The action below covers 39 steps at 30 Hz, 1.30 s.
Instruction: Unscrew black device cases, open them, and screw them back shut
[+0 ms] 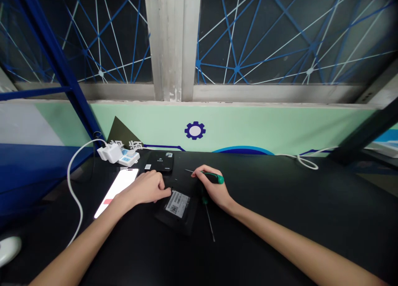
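A flat black box (177,213) with a white printed label lies tilted on the dark table. My left hand (147,186) is at its upper left corner, thumb against the edge and the other fingers bent, partly hidden. My right hand (214,186) is closed around a green and black screwdriver (214,178), whose thin shaft points left above the table beyond the box. Just below that hand lies a second screwdriver (209,219), its green handle partly covered and its shaft toward me.
A lit phone (116,192) lies left of my left hand. Behind it are a white power strip (129,157) and a charger (110,152) with a white cable (71,182). Another black box (160,161) is at the back. A white mouse (10,250) sits far left.
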Each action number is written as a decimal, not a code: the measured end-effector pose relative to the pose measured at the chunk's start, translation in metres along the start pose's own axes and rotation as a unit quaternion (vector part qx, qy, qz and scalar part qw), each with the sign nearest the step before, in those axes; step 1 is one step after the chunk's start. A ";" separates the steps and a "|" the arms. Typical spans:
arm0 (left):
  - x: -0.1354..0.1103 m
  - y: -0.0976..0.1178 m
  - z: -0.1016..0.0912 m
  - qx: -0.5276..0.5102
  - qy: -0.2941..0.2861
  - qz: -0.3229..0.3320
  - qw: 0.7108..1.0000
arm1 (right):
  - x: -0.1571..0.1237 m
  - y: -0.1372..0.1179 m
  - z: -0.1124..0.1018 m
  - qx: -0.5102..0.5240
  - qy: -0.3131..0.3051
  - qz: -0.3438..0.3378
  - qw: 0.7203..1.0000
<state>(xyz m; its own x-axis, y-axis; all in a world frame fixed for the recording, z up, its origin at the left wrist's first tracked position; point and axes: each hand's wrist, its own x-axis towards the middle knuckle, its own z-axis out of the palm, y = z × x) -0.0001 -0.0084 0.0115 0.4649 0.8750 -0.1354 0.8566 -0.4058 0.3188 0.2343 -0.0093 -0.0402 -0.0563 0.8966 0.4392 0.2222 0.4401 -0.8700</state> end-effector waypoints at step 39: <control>0.006 -0.012 0.010 0.033 0.029 -0.040 0.998 | 0.004 -0.011 -0.003 0.179 0.060 0.074 0.979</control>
<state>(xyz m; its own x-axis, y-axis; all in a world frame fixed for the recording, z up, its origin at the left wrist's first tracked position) -0.0047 -0.0009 -0.0026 0.3823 0.9183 -0.1024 0.9041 -0.3489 0.2466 0.2342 -0.0104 -0.0278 0.0702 0.9489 0.3078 -0.1370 0.3148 -0.9392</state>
